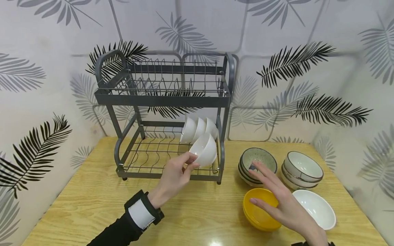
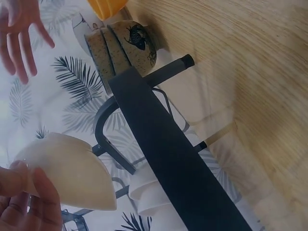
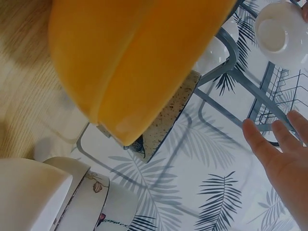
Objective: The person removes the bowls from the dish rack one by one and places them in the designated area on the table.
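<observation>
My left hand point(image 1: 175, 172) pinches the rim of a white bowl point(image 1: 209, 152) between thumb and fingers. The bowl is tilted on its side at the front right of the dish rack's lower tier, its hollow facing left. Just behind it, several white bowls point(image 1: 188, 131) stand on edge in a row in the dish rack point(image 1: 163, 100). Over a stack of yellow bowls point(image 1: 261, 223), my right hand point(image 1: 284, 201) hovers with fingers extended, holding nothing. The right wrist view shows its fingers point(image 3: 264, 144) spread apart.
Speckled grey-green bowls point(image 1: 258, 159) are stacked right of the rack. Beside them sits a stack of cream bowls point(image 1: 303, 165) with dark rims, and a white bowl point(image 1: 317, 208) lies in front. Everything stands on a wooden table point(image 1: 80, 201) against a leaf-patterned wall point(image 1: 197, 20).
</observation>
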Action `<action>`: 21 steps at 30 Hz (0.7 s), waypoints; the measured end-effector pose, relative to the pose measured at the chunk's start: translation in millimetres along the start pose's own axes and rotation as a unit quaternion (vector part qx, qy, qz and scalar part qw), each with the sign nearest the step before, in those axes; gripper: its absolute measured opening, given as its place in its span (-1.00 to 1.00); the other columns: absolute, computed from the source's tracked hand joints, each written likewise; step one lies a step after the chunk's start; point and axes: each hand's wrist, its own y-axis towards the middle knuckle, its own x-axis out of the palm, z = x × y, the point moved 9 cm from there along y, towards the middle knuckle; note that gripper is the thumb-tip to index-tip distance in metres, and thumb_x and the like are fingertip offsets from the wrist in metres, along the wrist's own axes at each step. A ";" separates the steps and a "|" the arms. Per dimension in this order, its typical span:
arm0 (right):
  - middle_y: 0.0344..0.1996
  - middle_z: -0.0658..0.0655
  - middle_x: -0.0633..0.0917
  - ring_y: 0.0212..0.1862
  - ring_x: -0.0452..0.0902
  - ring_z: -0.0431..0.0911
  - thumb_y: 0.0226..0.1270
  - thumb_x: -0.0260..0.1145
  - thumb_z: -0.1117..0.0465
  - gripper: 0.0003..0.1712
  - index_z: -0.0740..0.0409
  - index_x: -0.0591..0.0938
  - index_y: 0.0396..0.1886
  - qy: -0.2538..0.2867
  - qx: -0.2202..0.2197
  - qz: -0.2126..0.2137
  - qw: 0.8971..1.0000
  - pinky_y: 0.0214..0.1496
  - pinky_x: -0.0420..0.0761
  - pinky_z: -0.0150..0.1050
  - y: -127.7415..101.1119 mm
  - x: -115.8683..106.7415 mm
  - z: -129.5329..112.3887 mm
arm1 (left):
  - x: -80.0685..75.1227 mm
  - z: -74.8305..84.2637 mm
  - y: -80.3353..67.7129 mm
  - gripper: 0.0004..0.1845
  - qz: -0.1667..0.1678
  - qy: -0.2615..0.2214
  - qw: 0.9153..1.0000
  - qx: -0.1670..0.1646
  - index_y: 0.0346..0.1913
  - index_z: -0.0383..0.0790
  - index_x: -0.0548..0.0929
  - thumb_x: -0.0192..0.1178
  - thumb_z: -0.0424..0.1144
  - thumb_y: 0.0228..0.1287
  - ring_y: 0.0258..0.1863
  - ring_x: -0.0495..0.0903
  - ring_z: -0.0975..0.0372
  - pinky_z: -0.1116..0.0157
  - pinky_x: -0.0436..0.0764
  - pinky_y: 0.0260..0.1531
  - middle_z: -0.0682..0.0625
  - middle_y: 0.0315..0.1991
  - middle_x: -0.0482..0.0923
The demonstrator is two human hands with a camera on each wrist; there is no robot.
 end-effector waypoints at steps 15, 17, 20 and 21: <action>0.50 0.26 0.36 0.60 0.13 -0.06 0.42 0.30 -0.07 -0.31 0.34 0.50 0.33 0.037 -0.095 0.063 0.993 0.64 0.08 -0.41 7.2 4.8 -21.1 | 32.9 48.3 -15.3 -0.81 -0.090 0.143 0.970 0.173 -0.12 -0.11 0.69 0.38 -0.37 0.22 -0.23 0.73 0.26 0.37 0.76 -0.20 0.08 -0.26 0.67; 0.47 0.30 0.39 0.59 0.16 -0.05 0.46 0.23 -0.11 -0.30 0.37 0.51 0.31 0.039 -0.113 0.076 0.990 0.63 0.12 -0.39 9.0 5.2 -24.5 | 37.3 52.2 -16.4 -0.82 -0.102 0.152 0.965 0.185 -0.12 -0.09 0.70 0.37 -0.34 0.24 -0.23 0.72 0.28 0.38 0.76 -0.17 0.10 -0.27 0.67; 0.42 0.33 0.44 0.57 0.20 -0.05 0.47 0.22 -0.09 -0.34 0.37 0.53 0.28 0.038 -0.133 0.081 0.987 0.62 0.17 -0.38 11.1 7.3 -29.2 | 43.3 57.2 -18.1 -0.81 -0.118 0.170 0.958 0.199 -0.11 -0.06 0.71 0.36 -0.35 0.25 -0.24 0.70 0.30 0.41 0.74 -0.15 0.12 -0.27 0.67; 0.40 0.34 0.46 0.57 0.22 -0.06 0.48 0.22 -0.08 -0.36 0.37 0.54 0.27 0.038 -0.138 0.079 0.987 0.61 0.18 -0.39 11.5 8.6 -30.8 | 45.2 58.6 -18.6 -0.80 -0.125 0.174 0.955 0.202 -0.10 -0.05 0.72 0.37 -0.35 0.25 -0.24 0.70 0.31 0.41 0.73 -0.13 0.13 -0.27 0.67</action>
